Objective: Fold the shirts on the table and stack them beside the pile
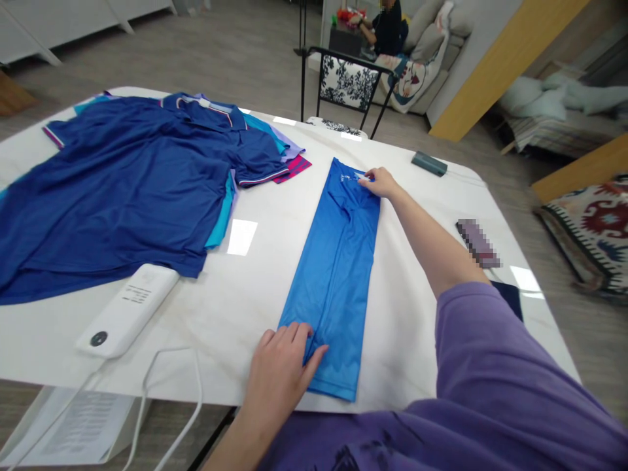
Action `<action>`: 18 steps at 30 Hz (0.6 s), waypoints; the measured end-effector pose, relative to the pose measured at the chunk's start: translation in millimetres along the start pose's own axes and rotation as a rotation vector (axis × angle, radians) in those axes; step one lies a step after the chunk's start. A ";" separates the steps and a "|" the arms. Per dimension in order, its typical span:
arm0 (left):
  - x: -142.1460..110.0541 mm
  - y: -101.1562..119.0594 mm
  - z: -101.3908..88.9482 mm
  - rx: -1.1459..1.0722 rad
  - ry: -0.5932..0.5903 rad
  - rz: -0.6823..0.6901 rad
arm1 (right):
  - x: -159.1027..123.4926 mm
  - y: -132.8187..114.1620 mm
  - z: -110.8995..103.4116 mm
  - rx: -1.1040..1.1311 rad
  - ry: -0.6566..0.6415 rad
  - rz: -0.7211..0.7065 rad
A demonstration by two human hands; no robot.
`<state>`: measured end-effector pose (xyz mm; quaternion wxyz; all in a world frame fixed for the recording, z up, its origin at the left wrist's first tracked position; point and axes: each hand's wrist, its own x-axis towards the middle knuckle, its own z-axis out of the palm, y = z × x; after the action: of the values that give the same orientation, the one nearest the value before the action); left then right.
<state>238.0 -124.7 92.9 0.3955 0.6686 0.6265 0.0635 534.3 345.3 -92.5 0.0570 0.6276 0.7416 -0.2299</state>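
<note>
A bright blue garment (pixel 338 261) lies on the white table, folded into a long narrow strip with small white lettering near its far end. My left hand (pixel 282 366) rests at its near left edge, fingers lying on the cloth and the thumb apart. Reaching out to the far end, my right hand (pixel 380 182) pinches the cloth by a small white piece that looks like a label. On the left, a dark blue polo shirt (pixel 147 170) is spread over other shirts, with turquoise, lilac and pink edges showing beneath.
A white power bank (pixel 130 311) with a cable lies on the near left of the table (pixel 407 340). A dark grey box-shaped device (pixel 429 163) and a blurred phone-like object (pixel 478 243) are on the right. Beyond stands a chair (pixel 348 82); a person (pixel 387 29) sits farther back.
</note>
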 end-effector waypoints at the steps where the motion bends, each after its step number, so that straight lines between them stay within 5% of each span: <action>1: 0.2 -0.6 1.9 -0.006 -0.002 0.007 | -2.0 -3.2 1.7 -0.006 0.009 -0.008; 7: -10.4 -6.6 11.8 -0.145 0.021 -0.030 | -20.2 -54.7 20.8 -0.053 -0.109 -0.098; 11: -13.3 -7.1 14.3 -0.236 0.026 -0.079 | -32.0 -79.6 26.2 0.197 -0.276 -0.209; 14: -15.0 -6.6 15.3 -0.263 0.017 -0.097 | -31.4 -67.2 21.9 0.440 -0.281 -0.277; 18: -19.1 -8.8 17.8 -0.281 0.014 -0.114 | -27.3 -18.7 15.2 0.282 0.045 -0.150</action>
<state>237.4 -150.5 83.2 0.4839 0.5696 0.6510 0.1328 518.9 312.3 -90.7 -0.0658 0.5773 0.7477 -0.3214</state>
